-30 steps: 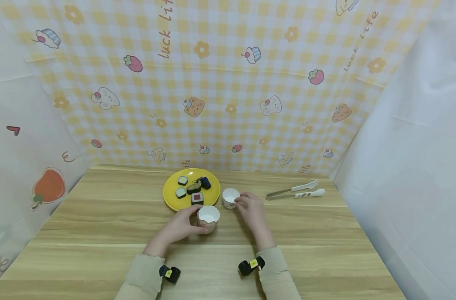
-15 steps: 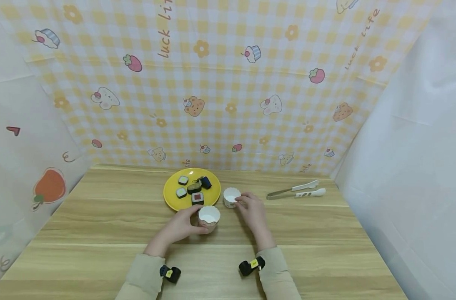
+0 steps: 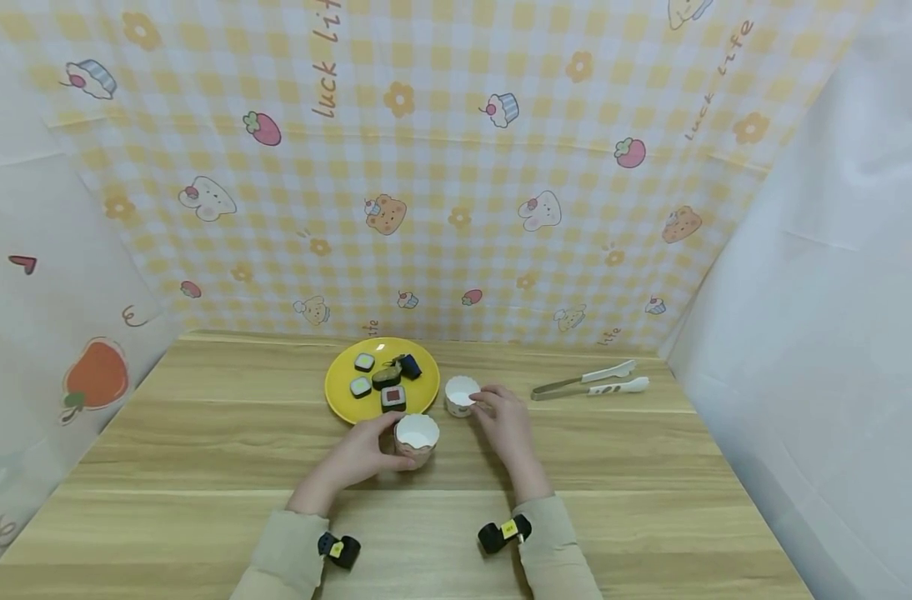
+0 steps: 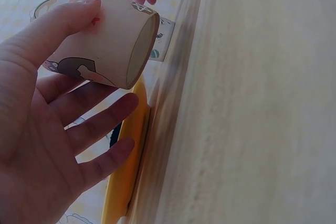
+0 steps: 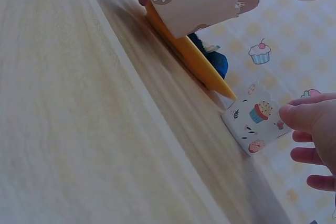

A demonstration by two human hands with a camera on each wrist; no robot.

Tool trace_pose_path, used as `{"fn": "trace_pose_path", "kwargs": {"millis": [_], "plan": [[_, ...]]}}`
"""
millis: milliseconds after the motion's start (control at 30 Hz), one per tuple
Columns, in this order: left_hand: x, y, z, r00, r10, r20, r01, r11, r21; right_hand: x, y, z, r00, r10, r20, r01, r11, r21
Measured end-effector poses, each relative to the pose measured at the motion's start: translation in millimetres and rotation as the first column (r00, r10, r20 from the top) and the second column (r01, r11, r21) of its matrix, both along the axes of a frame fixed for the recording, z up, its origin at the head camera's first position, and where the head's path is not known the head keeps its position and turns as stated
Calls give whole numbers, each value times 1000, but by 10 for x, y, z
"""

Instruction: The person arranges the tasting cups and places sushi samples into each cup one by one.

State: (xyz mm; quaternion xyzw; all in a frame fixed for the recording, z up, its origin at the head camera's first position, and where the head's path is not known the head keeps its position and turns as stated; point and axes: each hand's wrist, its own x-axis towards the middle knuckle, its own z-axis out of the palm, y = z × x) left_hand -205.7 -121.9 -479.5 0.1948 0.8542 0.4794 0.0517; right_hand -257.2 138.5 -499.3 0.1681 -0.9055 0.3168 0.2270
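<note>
My left hand (image 3: 360, 454) grips a pinkish paper cupcake cup (image 3: 415, 452) between thumb and fingers, its scalloped mouth facing up. In the left wrist view that cup (image 4: 113, 40) hangs just above the wooden surface, the other fingers spread beneath. My right hand (image 3: 505, 423) pinches the rim of a smaller white paper cupcake cup (image 3: 458, 407), printed with cakes. The right wrist view has this small cup (image 5: 255, 119) standing on the table by the plate, the thumb on its side. White insides show in both cups.
Behind the left hand lies a yellow plate (image 3: 341, 403) bearing several sushi pieces (image 3: 393, 396). Tongs (image 3: 557, 387) with white tips rest at the right on the wooden table (image 3: 636, 483). A checked cloth (image 3: 456, 167) hangs behind.
</note>
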Motion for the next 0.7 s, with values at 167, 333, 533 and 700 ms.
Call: {"fn": "trace_pose_path", "kwargs": {"millis": [167,333,533,700], "plan": [[3,4,8,1000,-5,-3,5,1000,4,28,0,43,1000,18,-25,-19,1000,-17],[3,3,19,1000,-11,-11,11,1000,7,44,-2,93,998,36,-44,-37,999,-22],[1,-2,14,1000,-19,-9,19,1000,6,85,5,177,999,37,-22,-37,999,-12],[2,-8,-4,1000,-20,-9,20,1000,23,119,8,240,998,49,-24,-49,999,10]]}}
